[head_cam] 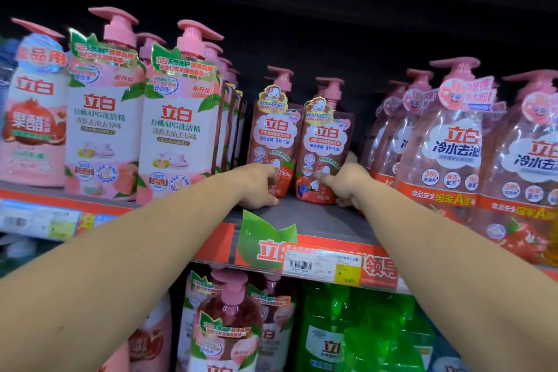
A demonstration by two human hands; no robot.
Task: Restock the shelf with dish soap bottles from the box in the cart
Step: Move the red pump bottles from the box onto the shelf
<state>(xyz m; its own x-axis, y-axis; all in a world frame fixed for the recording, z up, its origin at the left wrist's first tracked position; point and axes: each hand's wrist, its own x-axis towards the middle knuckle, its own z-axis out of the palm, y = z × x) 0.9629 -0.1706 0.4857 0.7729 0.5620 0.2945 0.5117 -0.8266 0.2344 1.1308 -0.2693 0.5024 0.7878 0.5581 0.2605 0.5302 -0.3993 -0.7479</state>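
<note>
Both bare arms reach up onto the shelf (302, 214). The left hand (259, 184) curls its fingers (273, 178) round the base of the left bottle (271, 136). The right hand (347, 183) grips the base of the right bottle (324, 148), its thumb pressing the label. The 2 bottles stand upright, touching. Just left of the left fingers stand peach bottles (178, 127); right of the right fingers, clear bottles (450, 142).
</note>
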